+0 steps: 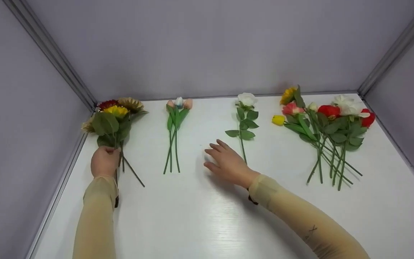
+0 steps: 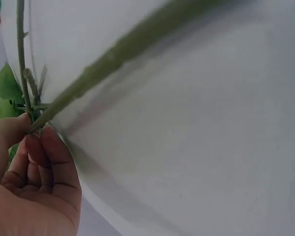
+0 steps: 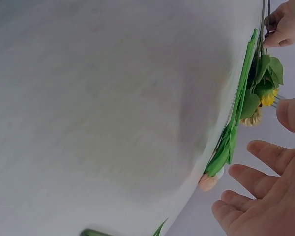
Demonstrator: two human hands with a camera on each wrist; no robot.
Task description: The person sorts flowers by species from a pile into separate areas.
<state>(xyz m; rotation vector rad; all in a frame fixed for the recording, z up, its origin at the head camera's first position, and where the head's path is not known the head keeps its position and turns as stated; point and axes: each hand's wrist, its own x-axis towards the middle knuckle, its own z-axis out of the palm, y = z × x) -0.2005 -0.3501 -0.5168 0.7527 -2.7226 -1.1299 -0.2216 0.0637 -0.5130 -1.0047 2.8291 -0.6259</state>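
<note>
My left hand [image 1: 104, 161] grips the stems of a bunch of sunflowers and a dark red flower [image 1: 115, 115] at the table's far left; the left wrist view shows its fingers [image 2: 42, 162] curled round the green stems [image 2: 78, 88]. My right hand [image 1: 225, 162] hovers open, fingers spread, over the white table [image 1: 199, 216], just left of the stem of a single white rose [image 1: 245, 118]. A small bunch of tulips [image 1: 175, 126] lies between the two hands and also shows in the right wrist view as tulips [image 3: 231, 142] beyond the open fingers [image 3: 255, 179].
A pile of mixed flowers [image 1: 323, 126], red, pink, white and yellow, lies at the right back of the table. Grey walls [image 1: 207, 46] close in the table at the back and both sides.
</note>
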